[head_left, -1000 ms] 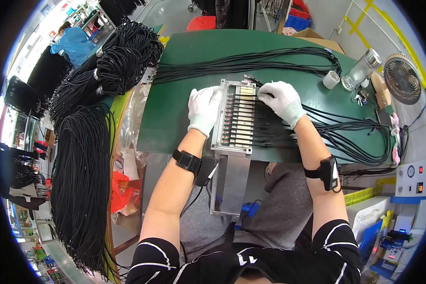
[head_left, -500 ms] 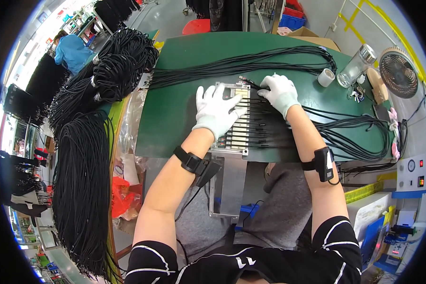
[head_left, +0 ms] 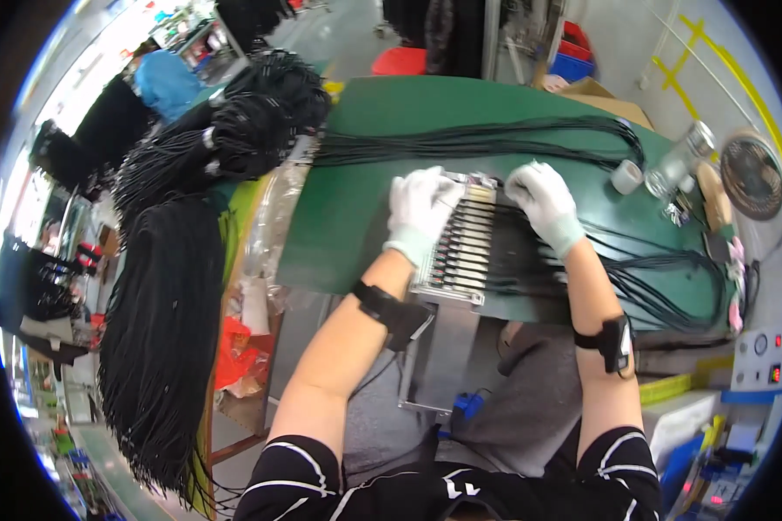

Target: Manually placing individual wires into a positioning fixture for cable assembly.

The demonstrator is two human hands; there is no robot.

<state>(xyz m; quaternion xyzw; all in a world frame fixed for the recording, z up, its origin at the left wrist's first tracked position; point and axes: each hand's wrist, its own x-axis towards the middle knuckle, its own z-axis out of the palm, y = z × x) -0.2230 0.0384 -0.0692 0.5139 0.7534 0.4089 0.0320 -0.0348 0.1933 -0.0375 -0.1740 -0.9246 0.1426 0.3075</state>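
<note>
Your left hand (head_left: 421, 208), gloved in white, covers the upper left edge of the slotted metal fixture (head_left: 459, 296), near the centre of the frame, with thumb and forefinger bent toward its top end. Your right hand (head_left: 540, 200) sits just beyond the fixture's upper right corner, fingers curled narrowly together; I cannot tell whether either hand pinches a cable, since the view is soft there. The black leads (head_left: 466, 255) lie across the fixture in a close row, their tails running toward the right of the frame.

To work this row well, I would handle one lead at a time, letting your left fingertips steady its end while your right takes up the slack. Draw each lead level with its neighbours rather than upward, so that none rides over the next (loose glove fabric could snag a small end). The looped cables (head_left: 669, 271) at the right of the frame may tug if they cross, so give them some slack.

The fixture is pale, hard-edged metal, long and narrow, ribbed by its light strips. The cables look smooth, slim and springy, bending in broad curves. Your gloves appear finely knitted, with pale green cuffs. The green tabletop (head_left: 343, 221) looks flat and faintly glossy, which suggests cables slide easily across it.
</note>
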